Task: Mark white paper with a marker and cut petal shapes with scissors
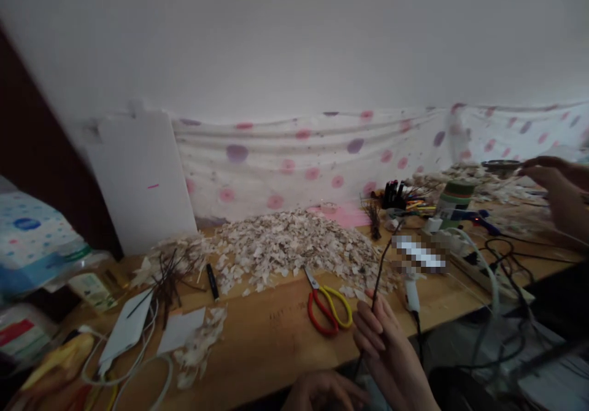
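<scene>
What a moment: the right hand [384, 353] was up, fingers closed around a thin dark strand [378, 291] that rose past the fingertips above the wooden tabletop [271, 331]! The left hand [322, 392] sat low at the bottom edge, curled, and whether it gripped anything I couldn't tell. Just ahead of the right hand lay red-and-yellow scissors [327, 307], right beside a big heap of pale flakes [289, 251]. And over on the far right, another person's hand [556, 196] was in the frame, well apart from the other two!
</scene>
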Motion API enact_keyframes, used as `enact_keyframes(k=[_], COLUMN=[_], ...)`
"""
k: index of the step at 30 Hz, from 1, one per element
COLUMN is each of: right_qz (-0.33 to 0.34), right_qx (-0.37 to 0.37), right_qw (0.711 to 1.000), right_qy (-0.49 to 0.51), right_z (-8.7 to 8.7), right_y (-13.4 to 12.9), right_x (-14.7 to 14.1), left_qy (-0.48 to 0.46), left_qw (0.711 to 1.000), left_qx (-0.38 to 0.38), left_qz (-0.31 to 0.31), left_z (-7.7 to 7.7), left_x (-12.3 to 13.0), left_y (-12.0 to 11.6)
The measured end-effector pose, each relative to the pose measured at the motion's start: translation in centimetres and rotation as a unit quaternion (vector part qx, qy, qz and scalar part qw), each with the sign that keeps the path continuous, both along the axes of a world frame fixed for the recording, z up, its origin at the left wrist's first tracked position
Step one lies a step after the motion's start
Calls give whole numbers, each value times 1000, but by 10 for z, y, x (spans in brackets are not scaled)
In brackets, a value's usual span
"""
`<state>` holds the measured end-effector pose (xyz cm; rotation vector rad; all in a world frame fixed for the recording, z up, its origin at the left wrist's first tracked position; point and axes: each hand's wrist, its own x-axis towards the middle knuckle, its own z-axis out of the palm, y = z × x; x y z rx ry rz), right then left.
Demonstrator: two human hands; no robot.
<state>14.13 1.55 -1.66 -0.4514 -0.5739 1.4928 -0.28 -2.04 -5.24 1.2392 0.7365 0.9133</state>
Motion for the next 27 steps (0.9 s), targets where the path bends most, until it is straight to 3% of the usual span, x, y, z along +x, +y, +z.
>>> enact_keyframes(k=[4, 8, 12, 16, 21, 24, 27], right_qz=[45, 85, 96, 126, 217, 255, 275], right_qx=[-58, -101, -134, -190, -208, -212, -211], right_qw=[997, 991, 986, 969, 940, 922, 910], right_qy=[21, 15, -36, -97, -159, -201, -226], right_z=[-4, -11, -15, -21, -39, -49, -52], right_y=[8, 21, 42, 55, 54, 47, 38], right_x=[1, -5, -14, -23, -34, -40, -44], left_qy=[-10, -5, -9, 28, 102, 168, 296], left_qw=[1000, 997, 992, 983, 932, 900, 833], left_qx=[-2, 4, 49, 19, -84, -83, -30], left_qz=[26, 74, 119, 179, 337, 393, 466], left_z=[10, 17, 2, -17, -14, -7, -13], left_x=[-13, -20, -27, -39, -69, -100, -133], left_y=[-9, 0, 22, 33, 28, 22, 19])
